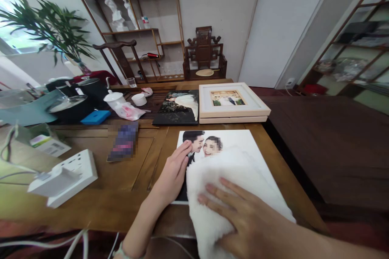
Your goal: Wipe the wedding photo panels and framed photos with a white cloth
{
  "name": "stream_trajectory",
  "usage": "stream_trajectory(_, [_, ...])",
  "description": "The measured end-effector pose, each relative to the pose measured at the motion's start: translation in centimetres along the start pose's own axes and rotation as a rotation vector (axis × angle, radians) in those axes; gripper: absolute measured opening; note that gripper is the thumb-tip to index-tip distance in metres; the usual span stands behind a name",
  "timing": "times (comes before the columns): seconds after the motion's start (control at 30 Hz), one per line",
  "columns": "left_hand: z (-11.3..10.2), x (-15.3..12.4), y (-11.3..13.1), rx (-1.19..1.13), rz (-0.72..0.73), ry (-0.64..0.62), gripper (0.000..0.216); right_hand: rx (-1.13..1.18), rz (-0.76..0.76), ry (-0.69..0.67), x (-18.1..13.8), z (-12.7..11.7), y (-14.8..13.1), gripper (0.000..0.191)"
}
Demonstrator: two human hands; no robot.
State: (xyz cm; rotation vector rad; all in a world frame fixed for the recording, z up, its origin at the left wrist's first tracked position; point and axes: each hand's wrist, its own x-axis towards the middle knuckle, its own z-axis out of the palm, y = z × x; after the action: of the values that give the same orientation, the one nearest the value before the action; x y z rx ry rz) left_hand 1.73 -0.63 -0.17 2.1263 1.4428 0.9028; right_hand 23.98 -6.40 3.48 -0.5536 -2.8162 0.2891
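A large photo print (237, 139) of a couple lies flat on the wooden table (121, 194) near its front edge. A white fluffy cloth (221, 174) covers most of the print. My right hand (240, 218) lies flat on the cloth with fingers stretched out. My left hand (174, 172) rests with fingers extended on the print's left edge, beside the cloth.
Behind the print are a dark photo print (179, 107) and a pale framed picture (232, 103). A white power strip (65, 176), a phone (124, 141), a blue box (95, 117), tea ware (117, 99) and pots (73, 103) sit at the left. A dark bench (328, 141) runs along the right.
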Motion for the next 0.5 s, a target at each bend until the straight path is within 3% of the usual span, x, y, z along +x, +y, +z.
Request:
stream_trajectory(0.07, [0.0, 0.0, 0.0, -0.006, 0.007, 0.003, 0.039, 0.043, 0.046, -0.012, 0.0, -0.7, 0.7, 0.017])
stream_trajectory(0.2, [0.0, 0.0, 0.0, -0.021, 0.021, 0.008, 0.038, 0.018, 0.265, 0.018, 1.5, -2.1, 5.2, 0.038])
stream_trajectory(0.33, [0.0, -0.1, 0.1, -0.022, -0.004, 0.005, 0.038, -0.087, 0.325, 0.047, 3.5, -2.3, 8.8, 0.035])
stream_trajectory(0.5, [-0.1, -0.1, 0.2, -0.022, -0.024, 0.026, 0.039, -0.154, 0.277, -0.038, 4.5, -1.4, 7.1, 0.042])
